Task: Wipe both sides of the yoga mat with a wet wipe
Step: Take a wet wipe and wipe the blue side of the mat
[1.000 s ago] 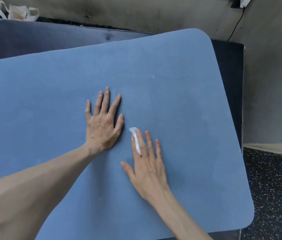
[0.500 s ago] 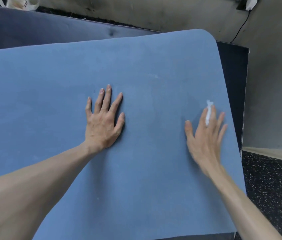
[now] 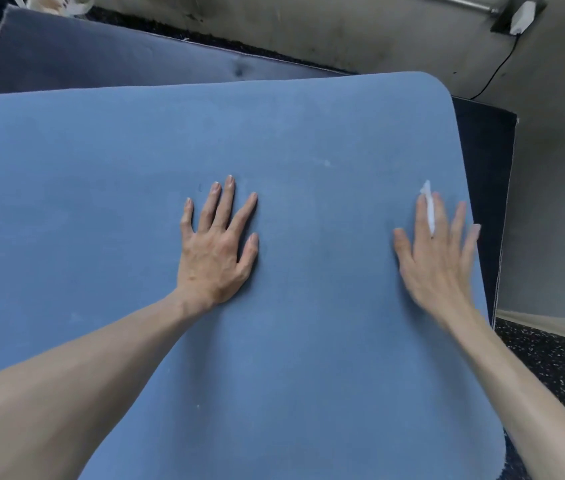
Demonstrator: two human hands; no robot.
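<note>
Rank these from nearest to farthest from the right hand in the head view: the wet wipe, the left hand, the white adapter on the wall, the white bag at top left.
From the right hand:
1. Wet wipe, showing between its fingers.
2. Left hand, flat on the yoga mat, to the left.
3. White adapter, on the wall, upper right.
4. White bag, far top-left corner.

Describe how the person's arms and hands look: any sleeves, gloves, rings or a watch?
Both forearms are bare as far as the picture shows, with no sleeves in view. The left hand and the right hand wear no gloves. No ring, watch or bracelet shows. The fingernails are short and look unpainted.
</note>
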